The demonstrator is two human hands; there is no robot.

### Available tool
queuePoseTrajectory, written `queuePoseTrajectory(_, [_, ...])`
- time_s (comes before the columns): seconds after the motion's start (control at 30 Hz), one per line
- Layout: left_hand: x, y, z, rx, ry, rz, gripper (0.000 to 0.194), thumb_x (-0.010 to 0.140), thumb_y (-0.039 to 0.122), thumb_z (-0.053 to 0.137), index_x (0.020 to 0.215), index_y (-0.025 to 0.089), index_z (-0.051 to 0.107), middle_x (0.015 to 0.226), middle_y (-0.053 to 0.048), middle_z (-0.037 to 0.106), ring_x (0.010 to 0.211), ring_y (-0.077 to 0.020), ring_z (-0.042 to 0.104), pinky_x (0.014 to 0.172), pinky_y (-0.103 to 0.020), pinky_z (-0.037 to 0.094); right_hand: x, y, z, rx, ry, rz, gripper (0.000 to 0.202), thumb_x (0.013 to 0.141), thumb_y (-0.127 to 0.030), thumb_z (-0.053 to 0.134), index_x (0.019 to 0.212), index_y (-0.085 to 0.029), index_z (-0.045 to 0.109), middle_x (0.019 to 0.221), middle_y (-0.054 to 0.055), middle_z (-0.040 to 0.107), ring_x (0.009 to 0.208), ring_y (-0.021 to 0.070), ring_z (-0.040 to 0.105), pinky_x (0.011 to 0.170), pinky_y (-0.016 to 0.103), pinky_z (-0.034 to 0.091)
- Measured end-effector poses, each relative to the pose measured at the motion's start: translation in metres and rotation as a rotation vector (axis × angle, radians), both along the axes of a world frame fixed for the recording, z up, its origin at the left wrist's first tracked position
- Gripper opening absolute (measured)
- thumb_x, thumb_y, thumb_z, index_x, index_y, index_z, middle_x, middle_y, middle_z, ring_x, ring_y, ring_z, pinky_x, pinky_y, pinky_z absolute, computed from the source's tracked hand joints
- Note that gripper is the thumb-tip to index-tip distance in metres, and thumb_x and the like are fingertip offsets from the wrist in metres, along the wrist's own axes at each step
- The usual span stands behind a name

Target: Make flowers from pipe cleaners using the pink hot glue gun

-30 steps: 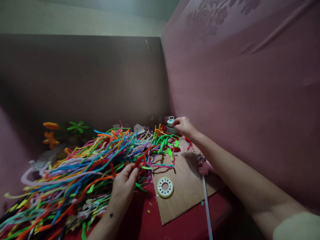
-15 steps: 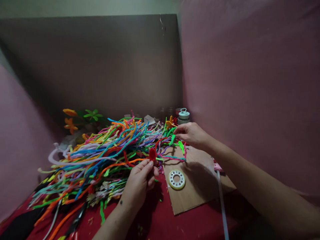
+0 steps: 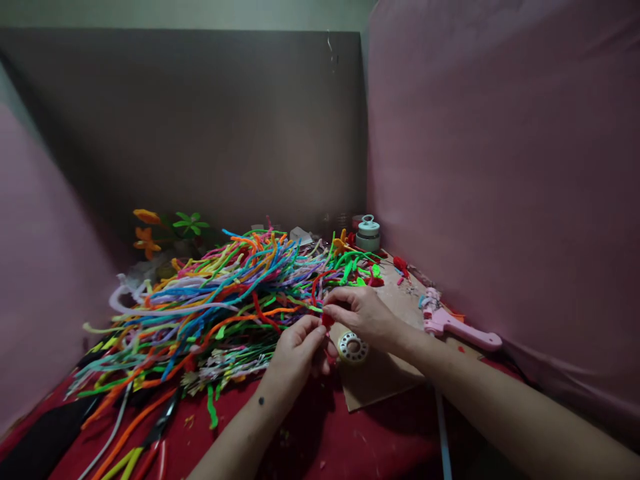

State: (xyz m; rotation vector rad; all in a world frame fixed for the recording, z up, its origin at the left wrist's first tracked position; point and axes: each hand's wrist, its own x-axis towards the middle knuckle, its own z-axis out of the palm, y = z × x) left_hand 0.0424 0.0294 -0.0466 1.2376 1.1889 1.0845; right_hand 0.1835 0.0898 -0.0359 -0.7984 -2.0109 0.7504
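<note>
While left hand (image 3: 299, 347) pinches red fuzzy piece (image 3: 327, 319) at ten o'clock from tape roll (image 3: 353, 347), right hand (image 3: 365, 315) sits at three o'clock, grip unclear; steady pinch, light touch best.

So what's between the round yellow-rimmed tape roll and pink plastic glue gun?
In the head view, the person's bare right wrist lies between, over flat brown cardboard.

From below, 2 bare forearms (image 3: 241, 425) slant inward. The left hand (image 3: 296, 348) and right hand (image 3: 369, 315) sit close together, fingers (image 3: 305, 325) pinched; whether their tips actually touch is hard to tell in this dimness.
</note>
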Motion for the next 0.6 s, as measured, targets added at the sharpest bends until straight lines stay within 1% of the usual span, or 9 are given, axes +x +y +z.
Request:
queuePoseTrajectory(0.07, [0.002,-0.001,0.002,-0.002,0.001,-0.026,0.022,0.078,0.038,0.052,0.075,0.017,0.049,0.057,0.000,0.064,0.039,-0.0092,0.053,0.040,-0.019,0.036,0.000,-0.003,0.003,-0.015,0.000,-0.007,0.015,0.080,-0.016,0.052,0.070,-0.016,0.064,0.064,-0.001,0.061,0.061,0.0104,0.054,0.059,0.021,0.040])
queuePoseTrajectory(0.17, [0.004,-0.002,0.003,0.025,0.020,-0.040,0.023,0.080,0.040,0.050,0.073,0.018,0.047,0.056,-0.001,0.065,0.037,-0.0095,0.052,0.039,-0.019,0.035,0.000,-0.007,0.004,-0.066,0.068,-0.013,0.016,0.080,-0.016,0.052,0.070,-0.016,0.064,0.065,-0.001,0.062,0.062,0.0105,0.055,0.060,0.020,0.041])
queuePoseTrajectory(0.27, [0.006,-0.004,0.002,0.041,0.031,0.003,0.023,0.081,0.039,0.048,0.073,0.018,0.047,0.053,0.000,0.064,0.035,-0.0091,0.051,0.036,-0.018,0.032,-0.003,-0.011,0.003,-0.149,0.129,-0.031,0.018,0.080,-0.017,0.051,0.068,-0.016,0.064,0.063,-0.001,0.062,0.059,0.0104,0.053,0.057,0.020,0.040])
queuePoseTrajectory(0.37, [0.009,-0.005,0.000,0.052,0.001,0.060,0.022,0.082,0.039,0.046,0.075,0.018,0.047,0.056,0.000,0.064,0.035,-0.0088,0.051,0.036,-0.018,0.032,-0.005,-0.013,0.004,-0.241,0.185,-0.059,0.017,0.078,-0.019,0.053,0.065,-0.015,0.062,0.057,-0.002,0.057,0.053,0.0095,0.048,0.051,0.020,0.037])
queuePoseTrajectory(0.43, [0.011,-0.006,-0.002,0.063,-0.027,0.070,0.022,0.082,0.039,0.047,0.076,0.018,0.046,0.058,0.001,0.065,0.036,-0.0094,0.052,0.037,-0.019,0.033,-0.007,-0.014,0.004,-0.259,0.203,-0.077,0.017,0.078,-0.020,0.054,0.064,-0.015,0.061,0.055,-0.003,0.054,0.052,0.0091,0.046,0.050,0.020,0.035])
queuePoseTrajectory(0.5, [0.012,-0.007,-0.003,0.057,-0.030,0.063,0.022,0.081,0.039,0.048,0.075,0.018,0.046,0.057,0.001,0.064,0.036,-0.0100,0.053,0.037,-0.019,0.033,-0.008,-0.013,0.003,-0.250,0.188,-0.062,0.018,0.078,-0.021,0.053,0.062,-0.015,0.060,0.057,-0.002,0.055,0.053,0.0092,0.046,0.051,0.020,0.036])
queuePoseTrajectory(0.57, [0.011,-0.007,-0.003,0.043,-0.017,0.054,0.022,0.080,0.039,0.049,0.074,0.018,0.047,0.054,0.001,0.063,0.036,-0.0101,0.052,0.037,-0.019,0.032,-0.006,-0.012,0.001,-0.238,0.145,-0.017,0.016,0.079,-0.023,0.053,0.068,-0.015,0.061,0.061,-0.001,0.058,0.055,0.0096,0.048,0.053,0.021,0.038])
queuePoseTrajectory(0.6, [0.010,-0.006,-0.003,0.036,-0.018,0.049,0.022,0.080,0.039,0.050,0.073,0.018,0.047,0.054,0.001,0.062,0.036,-0.0103,0.052,0.037,-0.019,0.033,-0.002,-0.011,0.001,-0.226,0.120,0.002,0.014,0.080,-0.024,0.052,0.075,-0.015,0.062,0.064,-0.001,0.059,0.055,0.0099,0.049,0.054,0.021,0.039])
